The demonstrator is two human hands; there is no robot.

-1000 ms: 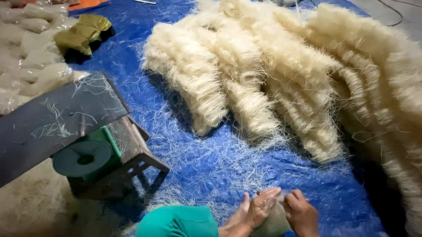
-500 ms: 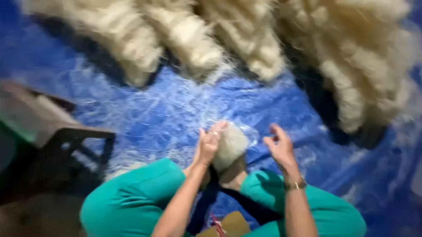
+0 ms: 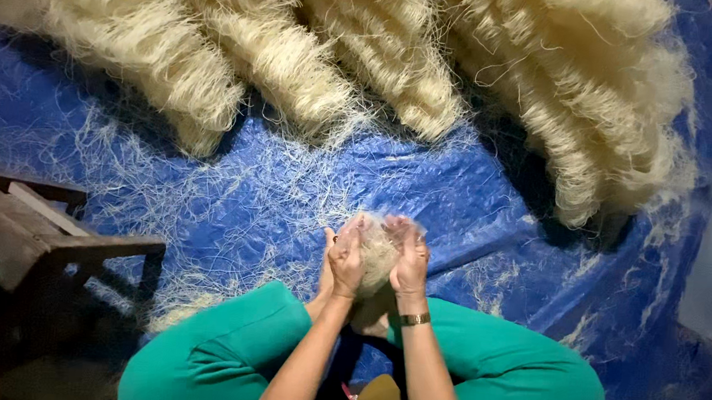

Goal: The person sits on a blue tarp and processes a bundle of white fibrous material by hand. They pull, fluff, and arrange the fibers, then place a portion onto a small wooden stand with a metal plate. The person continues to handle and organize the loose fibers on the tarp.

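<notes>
Both hands pressing one noodle wad [image 3: 377, 255] between palms: left hand [image 3: 344, 261], right hand [image 3: 408, 261] equally near, wad roughly upright.

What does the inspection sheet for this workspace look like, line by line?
Surface: crinkled blue plastic tarp, strewn with loose pale strands.
Job's things: small pale bundle of fine noodle-like strands, pressed between both hands.
Clutter: long heaps of the same pale strands at the far side.
Hands: left hand and right hand cupped around the bundle.
Cables: nothing seen.
Surroundings: dark wooden stool to the left; green trousers on folded legs.
</notes>
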